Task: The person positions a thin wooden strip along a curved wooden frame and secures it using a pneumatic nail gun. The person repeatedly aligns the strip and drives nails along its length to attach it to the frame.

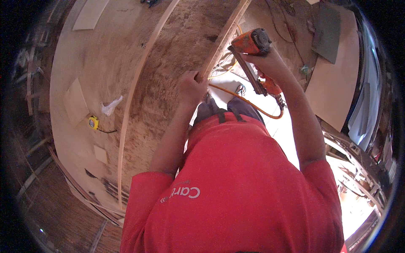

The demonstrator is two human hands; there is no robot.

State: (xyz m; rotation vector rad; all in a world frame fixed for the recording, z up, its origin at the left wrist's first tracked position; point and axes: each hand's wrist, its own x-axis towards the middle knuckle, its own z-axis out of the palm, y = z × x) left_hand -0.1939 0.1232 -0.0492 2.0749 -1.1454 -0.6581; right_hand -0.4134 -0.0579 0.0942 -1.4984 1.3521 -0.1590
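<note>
My right hand (pixel 272 65) is wrapped round the grip of an orange and black air nail gun (pixel 249 43). The gun is held up beside a long pale wooden strip (pixel 222 40), its dark magazine slanting down toward me. An orange air hose (pixel 257 107) loops from the gun's lower end across to the left, passing in front of my legs. My left hand (pixel 192 88) has its fingers closed around the near end of the wooden strip, at the edge of a large brown-stained wooden panel (pixel 168 55). Whether the gun's nose touches the strip, I cannot tell.
Another long thin strip (pixel 134 86) runs along the panel on the left. Beyond it lie a yellow tape measure (pixel 93 122), a crumpled white scrap (pixel 111 105) and pale board pieces (pixel 76 103). Large pale sheets (pixel 335 88) and a grey-green piece (pixel 327 33) are on the right.
</note>
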